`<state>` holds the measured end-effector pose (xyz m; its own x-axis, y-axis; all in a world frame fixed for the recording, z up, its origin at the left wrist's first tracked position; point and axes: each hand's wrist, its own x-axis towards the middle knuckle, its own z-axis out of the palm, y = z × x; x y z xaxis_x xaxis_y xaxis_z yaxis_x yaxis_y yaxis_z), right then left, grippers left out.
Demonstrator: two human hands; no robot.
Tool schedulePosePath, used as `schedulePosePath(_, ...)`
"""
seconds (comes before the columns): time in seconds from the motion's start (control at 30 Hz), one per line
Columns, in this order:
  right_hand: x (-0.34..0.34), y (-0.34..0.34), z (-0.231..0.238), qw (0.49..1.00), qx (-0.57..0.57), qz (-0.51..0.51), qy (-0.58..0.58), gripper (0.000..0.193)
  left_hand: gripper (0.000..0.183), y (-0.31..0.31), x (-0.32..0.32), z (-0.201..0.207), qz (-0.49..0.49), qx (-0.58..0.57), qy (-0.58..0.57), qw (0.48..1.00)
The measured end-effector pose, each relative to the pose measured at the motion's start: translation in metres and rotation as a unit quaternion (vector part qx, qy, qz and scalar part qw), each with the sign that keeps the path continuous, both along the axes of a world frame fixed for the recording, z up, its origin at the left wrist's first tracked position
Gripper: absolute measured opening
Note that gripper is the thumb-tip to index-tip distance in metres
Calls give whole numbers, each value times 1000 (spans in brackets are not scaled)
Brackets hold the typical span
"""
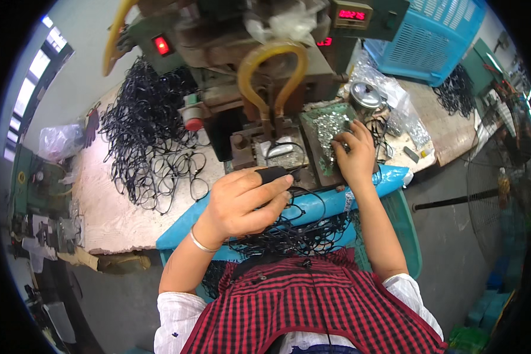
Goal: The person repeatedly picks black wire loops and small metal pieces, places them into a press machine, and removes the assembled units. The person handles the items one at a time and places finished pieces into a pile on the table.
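My left hand (245, 203) is in front of a bench press, fingers bent together, with a black cover (271, 174) around one finger. It appears to pinch a thin black cord (301, 154), which loops up by the press's metal die (278, 154); the pinch point is partly hidden. To the right, my right hand (357, 156) reaches over the edge of a green metal tray (310, 127) holding many small silver metal pieces (330, 131). Its thumb and fingertips are drawn together at the pieces; anything between them is too small to make out.
A big heap of black cord loops (144, 118) covers the bench's left side. More loops (295, 239) lie on blue plastic sheeting (183, 231) before me. A yellow hose (246, 65) hangs over the press. A round metal tin (366, 95) and blue crate (425, 44) are at right.
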<state>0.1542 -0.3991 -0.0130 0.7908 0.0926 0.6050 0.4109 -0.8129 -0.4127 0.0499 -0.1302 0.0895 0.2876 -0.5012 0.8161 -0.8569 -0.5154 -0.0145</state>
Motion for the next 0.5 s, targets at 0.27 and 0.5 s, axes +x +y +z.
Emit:
schedulePosePath(0.27, -3, 7, 14, 995, 95, -2, -25, 6, 17, 9, -41, -19, 136, -15, 56, 989)
schedulePosePath(0.5, 0, 5, 12, 985, 169, 2, 44, 13, 30, 136, -25, -30, 506, 3, 205, 838)
